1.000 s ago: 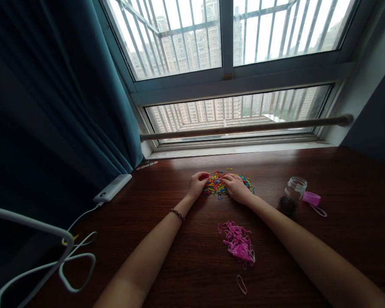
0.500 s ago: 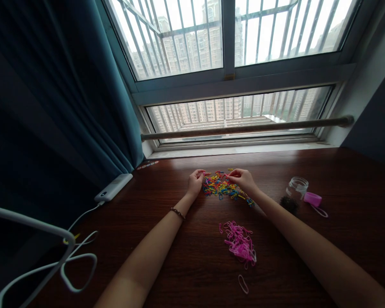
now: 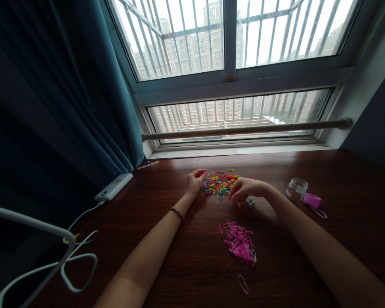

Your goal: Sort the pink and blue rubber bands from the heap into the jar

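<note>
Red, yellow, blue and orange: we list one mixed heap of small bands (image 3: 218,185), far centre of the brown wooden table (image 3: 167,179). The pieces look like thin, narrow loops, lying crossed and tangled. We judge them featherlight, soft, stretchy and hard to break, apt to cling to their neighbours; best taken by one side of a loop, in a fingertip pinch.

Item: pink bands (image 3: 240,244), a loose pile of longer loops, nearer than the heap. One pale pink loop (image 3: 243,284) lies apart, nearer yet.

Item: left hand (image 3: 194,182), at the heap's left edge, thumb and fingers drawn narrow; a pink speck shows there, too small for us to name.

Item: right hand (image 3: 245,189), over the heap's right side, fingers bent downward, loosely curled; we cannot tell whether it holds anything.
</note>
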`<move>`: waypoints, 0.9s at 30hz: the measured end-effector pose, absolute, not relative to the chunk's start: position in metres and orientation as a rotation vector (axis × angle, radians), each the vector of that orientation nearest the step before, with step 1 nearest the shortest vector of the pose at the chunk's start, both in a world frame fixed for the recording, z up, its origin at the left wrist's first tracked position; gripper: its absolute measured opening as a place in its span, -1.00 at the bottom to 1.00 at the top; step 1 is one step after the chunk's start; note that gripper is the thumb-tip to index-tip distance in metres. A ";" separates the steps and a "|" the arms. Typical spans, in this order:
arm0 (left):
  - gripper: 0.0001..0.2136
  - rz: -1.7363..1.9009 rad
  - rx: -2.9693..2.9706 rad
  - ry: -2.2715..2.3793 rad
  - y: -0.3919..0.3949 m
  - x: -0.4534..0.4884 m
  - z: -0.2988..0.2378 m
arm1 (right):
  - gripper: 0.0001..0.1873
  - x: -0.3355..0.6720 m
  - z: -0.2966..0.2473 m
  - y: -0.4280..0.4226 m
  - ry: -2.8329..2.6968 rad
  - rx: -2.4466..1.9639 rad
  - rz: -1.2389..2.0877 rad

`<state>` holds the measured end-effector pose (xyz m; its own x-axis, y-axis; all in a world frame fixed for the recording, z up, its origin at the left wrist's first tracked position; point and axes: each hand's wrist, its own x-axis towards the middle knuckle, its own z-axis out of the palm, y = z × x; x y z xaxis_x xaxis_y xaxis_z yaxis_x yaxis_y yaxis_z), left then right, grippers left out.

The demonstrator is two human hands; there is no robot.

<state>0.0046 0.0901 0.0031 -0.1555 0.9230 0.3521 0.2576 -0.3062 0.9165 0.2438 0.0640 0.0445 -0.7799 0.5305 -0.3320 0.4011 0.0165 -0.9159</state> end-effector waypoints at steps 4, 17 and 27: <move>-0.78 1.092 1.588 1.055 0.073 0.012 0.034 | -0.80 0.235 0.027 0.077 -2.056 -1.166 0.933; -0.85 0.002 1.916 0.648 0.013 0.070 0.056 | -0.75 0.229 0.010 0.072 -2.401 -1.294 0.045; -0.93 0.810 1.801 1.640 0.095 -0.016 0.017 | -0.81 0.231 0.005 0.076 -2.342 -1.367 0.064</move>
